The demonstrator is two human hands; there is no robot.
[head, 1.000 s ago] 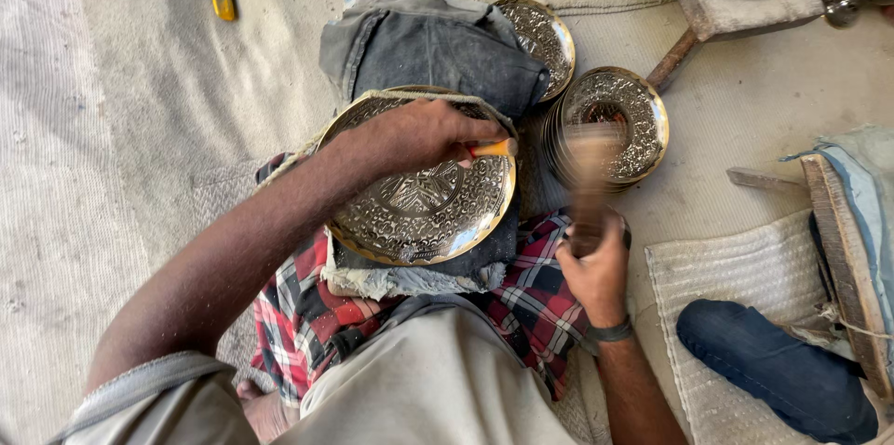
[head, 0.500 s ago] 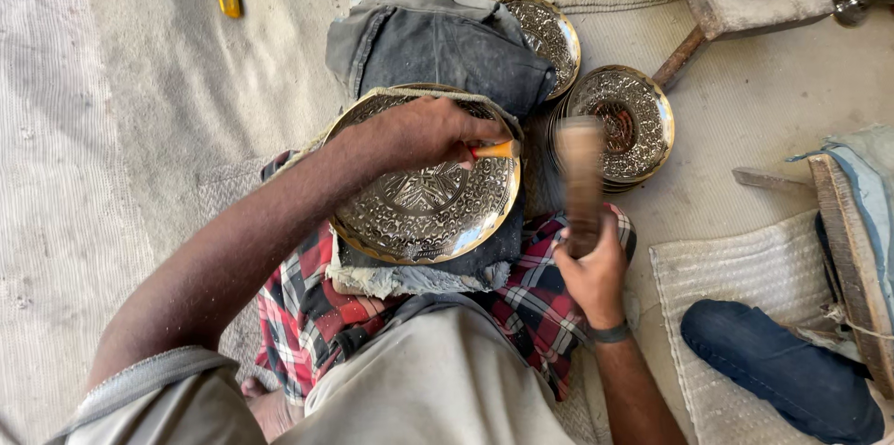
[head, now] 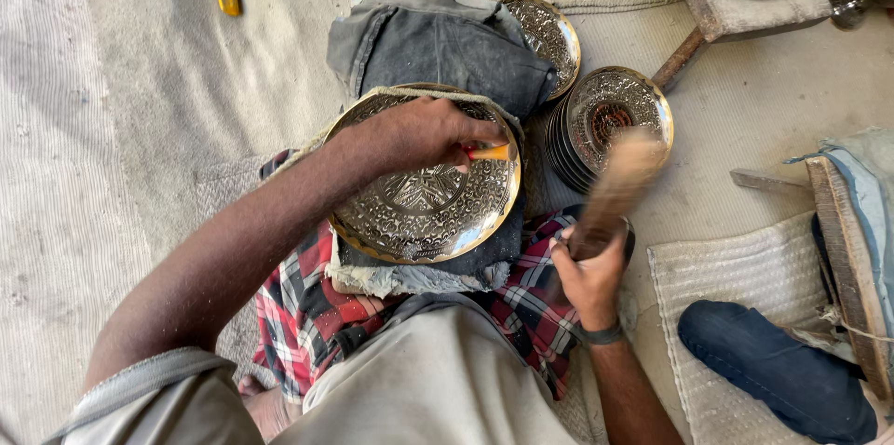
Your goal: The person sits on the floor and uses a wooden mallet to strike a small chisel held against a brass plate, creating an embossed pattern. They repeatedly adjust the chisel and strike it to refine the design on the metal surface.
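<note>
Left hand (head: 424, 133) pins orange-tipped punch (head: 491, 153) at right edge of engraved brass plate (head: 419, 208); right hand (head: 589, 268) grips blurred mallet (head: 619, 186); pattern looks mostly chased, finishing strikes left

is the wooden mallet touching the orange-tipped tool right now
Apart. The head view shows the mallet, blurred in the right hand, raised right of the orange-tipped tool, with the plate's rim and cloth between them.

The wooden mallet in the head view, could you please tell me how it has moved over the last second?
The wooden mallet in the right hand has swung from nearly upright to tilted up and to the right, blurred with motion. The left hand stays on the engraved brass plate, pinching the orange-tipped punch. The stacked plates have not moved.
</note>
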